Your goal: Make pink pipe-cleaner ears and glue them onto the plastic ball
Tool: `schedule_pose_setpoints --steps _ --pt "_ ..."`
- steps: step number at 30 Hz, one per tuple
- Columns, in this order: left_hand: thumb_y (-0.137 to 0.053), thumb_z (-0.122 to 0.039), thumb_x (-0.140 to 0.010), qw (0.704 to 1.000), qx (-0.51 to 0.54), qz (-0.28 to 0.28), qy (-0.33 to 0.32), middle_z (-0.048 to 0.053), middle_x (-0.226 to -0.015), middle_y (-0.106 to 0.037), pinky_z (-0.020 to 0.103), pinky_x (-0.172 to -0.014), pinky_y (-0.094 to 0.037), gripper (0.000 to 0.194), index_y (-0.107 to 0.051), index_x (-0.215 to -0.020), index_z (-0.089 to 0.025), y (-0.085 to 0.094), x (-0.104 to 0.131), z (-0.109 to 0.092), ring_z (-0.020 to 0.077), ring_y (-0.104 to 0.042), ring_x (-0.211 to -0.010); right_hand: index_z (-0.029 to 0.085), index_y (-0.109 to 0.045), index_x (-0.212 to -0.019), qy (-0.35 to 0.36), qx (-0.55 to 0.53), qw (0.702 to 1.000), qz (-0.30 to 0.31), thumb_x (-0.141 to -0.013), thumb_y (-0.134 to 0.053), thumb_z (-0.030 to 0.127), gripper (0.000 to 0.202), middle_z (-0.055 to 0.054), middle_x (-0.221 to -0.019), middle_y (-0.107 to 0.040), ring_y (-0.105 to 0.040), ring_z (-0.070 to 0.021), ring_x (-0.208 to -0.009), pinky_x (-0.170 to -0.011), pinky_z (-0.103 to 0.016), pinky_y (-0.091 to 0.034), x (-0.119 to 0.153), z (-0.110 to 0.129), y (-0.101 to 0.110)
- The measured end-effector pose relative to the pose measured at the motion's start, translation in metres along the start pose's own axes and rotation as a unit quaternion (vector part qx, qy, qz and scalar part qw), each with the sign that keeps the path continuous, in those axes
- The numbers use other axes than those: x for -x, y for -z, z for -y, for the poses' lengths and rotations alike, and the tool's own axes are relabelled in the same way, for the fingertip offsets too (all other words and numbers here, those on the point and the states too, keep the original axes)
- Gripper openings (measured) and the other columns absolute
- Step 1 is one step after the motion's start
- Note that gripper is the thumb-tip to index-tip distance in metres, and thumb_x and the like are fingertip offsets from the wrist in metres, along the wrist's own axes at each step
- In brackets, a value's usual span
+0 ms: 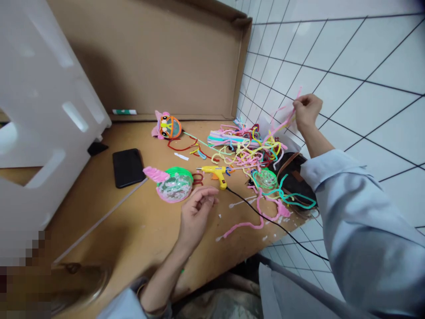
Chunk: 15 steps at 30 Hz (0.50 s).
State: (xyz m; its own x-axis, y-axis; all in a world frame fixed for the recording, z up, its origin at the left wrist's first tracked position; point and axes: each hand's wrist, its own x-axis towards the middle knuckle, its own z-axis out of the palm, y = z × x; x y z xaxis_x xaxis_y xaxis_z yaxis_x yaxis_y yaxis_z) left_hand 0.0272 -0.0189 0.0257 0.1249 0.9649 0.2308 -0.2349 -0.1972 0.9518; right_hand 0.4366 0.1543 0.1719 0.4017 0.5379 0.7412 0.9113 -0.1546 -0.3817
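Observation:
Above the right end of the table, my right hand (pixel 308 110) pinches a pink pipe cleaner (pixel 288 118), whose lower end runs down to a tangled heap of coloured pipe cleaners (pixel 247 148). My left hand (pixel 198 212) hovers over the table with fingers loosely curled and nothing visible in them. Just beyond it sits a clear round ornament (pixel 175 186) edged in green and pink, with a pink fuzzy piece (pixel 156 174) sticking out at its left. A yellow glue gun (pixel 215 172) lies on its side between that ornament and the heap.
A black phone (pixel 128 167) lies at the left, near a white plastic panel (pixel 49 110). Behind stand a decorated animal-faced ball (pixel 168 126) and a cardboard wall (pixel 159 62). A black bag (pixel 294 177) is at the right edge; the glue gun's cord (pixel 275 223) crosses the table's front right.

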Motion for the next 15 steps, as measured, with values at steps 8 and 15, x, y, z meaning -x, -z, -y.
schedule_pose_setpoints --steps 8,15 --pt "-0.068 -0.028 -0.084 1.0 0.003 0.003 -0.008 0.005 -0.094 -0.069 0.022 -0.066 -0.055 0.015 -0.076 -0.088 -0.017 -0.001 0.001 0.003 0.01 -0.065 -0.068 0.001 -0.068 -0.112 0.137 0.301 0.935 0.126 -0.096 -0.036 0.005 0.036 -0.025 -0.136 -0.054 -0.045 -0.0325 -0.129 -0.104 -0.055 -0.035 0.024 0.039 0.025" --pt "-0.067 -0.028 -0.086 1.0 0.007 0.004 -0.014 0.005 -0.095 -0.069 0.021 -0.066 -0.055 0.015 -0.076 -0.088 -0.016 -0.001 0.001 0.004 0.0098 -0.065 -0.068 0.01 -0.076 -0.112 0.232 0.127 0.909 0.322 -0.079 -0.049 -0.001 0.044 -0.015 -0.116 -0.075 -0.064 -0.0294 -0.115 -0.101 -0.04 -0.047 0.046 0.055 -0.016"
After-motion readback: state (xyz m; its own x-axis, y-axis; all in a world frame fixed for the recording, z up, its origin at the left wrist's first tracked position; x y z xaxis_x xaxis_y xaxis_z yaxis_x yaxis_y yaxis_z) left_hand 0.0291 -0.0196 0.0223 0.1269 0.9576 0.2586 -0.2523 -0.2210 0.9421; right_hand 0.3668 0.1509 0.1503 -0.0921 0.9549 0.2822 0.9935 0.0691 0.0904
